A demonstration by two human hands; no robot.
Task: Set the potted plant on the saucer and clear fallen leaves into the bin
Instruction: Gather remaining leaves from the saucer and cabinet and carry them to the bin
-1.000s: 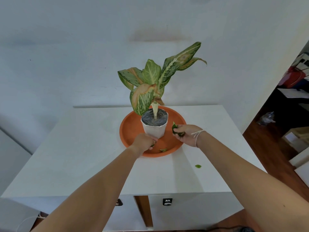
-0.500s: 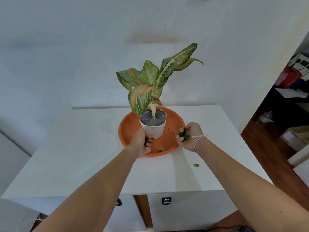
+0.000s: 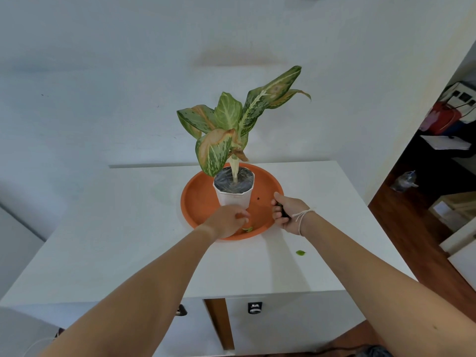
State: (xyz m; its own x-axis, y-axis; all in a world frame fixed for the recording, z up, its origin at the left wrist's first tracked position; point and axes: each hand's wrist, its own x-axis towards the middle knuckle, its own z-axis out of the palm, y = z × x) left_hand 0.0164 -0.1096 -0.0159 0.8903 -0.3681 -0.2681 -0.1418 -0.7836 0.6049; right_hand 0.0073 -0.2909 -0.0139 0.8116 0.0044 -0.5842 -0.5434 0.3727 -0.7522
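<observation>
The fingers of the right hand (image 3: 289, 215) are curled shut around something dark green, most likely gathered leaves, just at the right rim of the orange saucer (image 3: 198, 199) in the middle of the frame. The left hand (image 3: 228, 222) lies over the front part of the saucer with its fingers bent down near a small leaf (image 3: 247, 229); whether they pinch it already, I cannot tell.

The potted plant (image 3: 234, 194) stands upright on the saucer, a little behind the left hand. One more leaf on the table (image 3: 300, 252) lies apart from the saucer, lower right of centre, on the white table (image 3: 116, 228). No bin is visible in the frame.

The risks, as I judge them: the left knuckles are close to the pot, so a quick pull could push it or tilt it. The closed right hand may lose some leaves if it opens to take more. The leaf on the table is small and easy to forget.
</observation>
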